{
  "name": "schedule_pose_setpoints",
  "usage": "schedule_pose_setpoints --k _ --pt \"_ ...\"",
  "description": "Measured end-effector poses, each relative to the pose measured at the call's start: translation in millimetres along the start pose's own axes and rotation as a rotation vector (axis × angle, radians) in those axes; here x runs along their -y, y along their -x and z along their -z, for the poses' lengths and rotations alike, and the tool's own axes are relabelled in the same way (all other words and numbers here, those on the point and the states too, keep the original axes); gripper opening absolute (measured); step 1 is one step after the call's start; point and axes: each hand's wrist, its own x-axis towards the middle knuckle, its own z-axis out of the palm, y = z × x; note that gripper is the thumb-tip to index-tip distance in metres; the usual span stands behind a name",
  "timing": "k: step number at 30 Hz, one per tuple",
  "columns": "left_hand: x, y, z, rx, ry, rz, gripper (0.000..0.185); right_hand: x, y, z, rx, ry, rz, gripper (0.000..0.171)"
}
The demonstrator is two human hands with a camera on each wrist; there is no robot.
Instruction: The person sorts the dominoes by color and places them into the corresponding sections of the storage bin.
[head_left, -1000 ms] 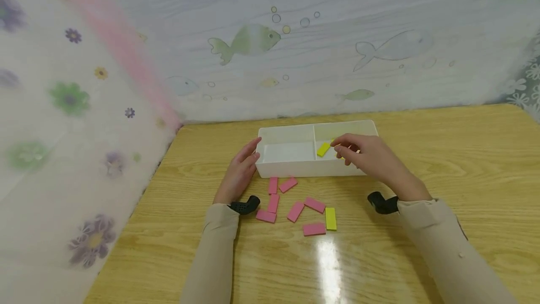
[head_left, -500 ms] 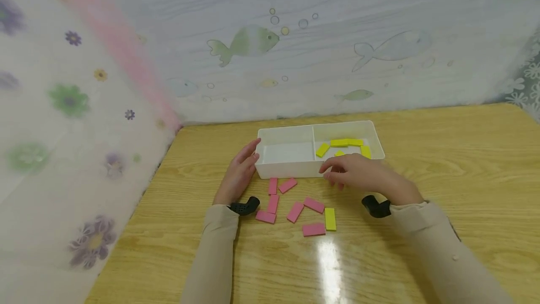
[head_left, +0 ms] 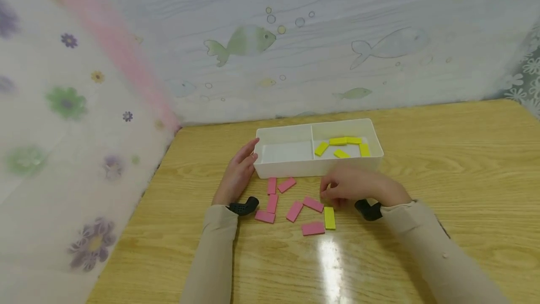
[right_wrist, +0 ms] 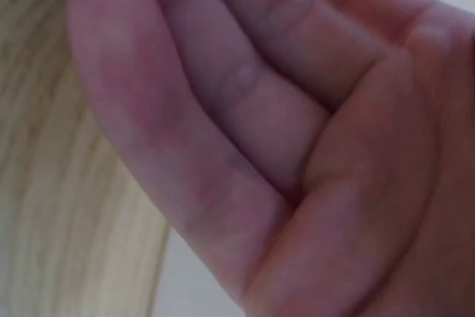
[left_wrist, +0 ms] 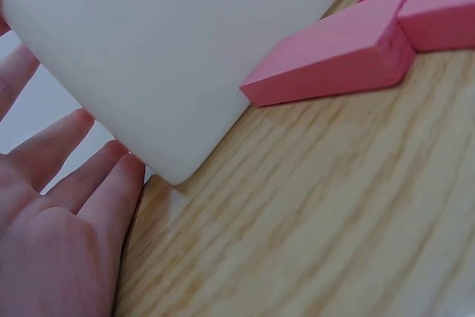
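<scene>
A white two-compartment box [head_left: 287, 170] stands on the table. My left hand [head_left: 236, 172] rests against its left end, and in the left wrist view the straight fingers [left_wrist: 63, 146] touch the end wall. In front of the box, my right hand [head_left: 358, 184] hovers with loosely bent fingers that hold nothing. Its fingertips are just above a yellow block [head_left: 330, 218] on the table. Several pink blocks [head_left: 313, 229] lie scattered between my hands, one [left_wrist: 334, 50] close to the box. Several yellow blocks [head_left: 338, 141] lie in the right compartment; the left compartment [head_left: 287, 151] holds none.
The wooden table [head_left: 177, 247] runs back to a wall covering [head_left: 312, 69] printed with fish. A flowered covering [head_left: 55, 154] borders the left side. Each wrist wears a black device [head_left: 245, 206]. A light reflection shines on the tabletop near the front.
My right hand has moved from above the right compartment, down and toward me, to near the lone yellow block. The yellow blocks in the box have come into view. My left hand stays put.
</scene>
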Motion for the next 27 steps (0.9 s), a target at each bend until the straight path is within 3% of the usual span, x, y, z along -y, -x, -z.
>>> schedule_pose_setpoints --k 6,19,27 --pt "0.6 2.4 -0.4 0.000 0.004 0.010 0.042 0.2 -0.5 -6.8 0.115 -0.181 -0.035 0.014" --pt "-3.7 0.6 -1.5 0.011 0.001 -0.002 0.044 1.1 -3.7 -11.3 0.170 -0.262 -0.077 0.017" --pt "-11.4 5.5 -7.9 0.030 0.005 0.000 0.045 -2.5 -3.7 -11.1 0.134 -0.278 -0.115 0.014"
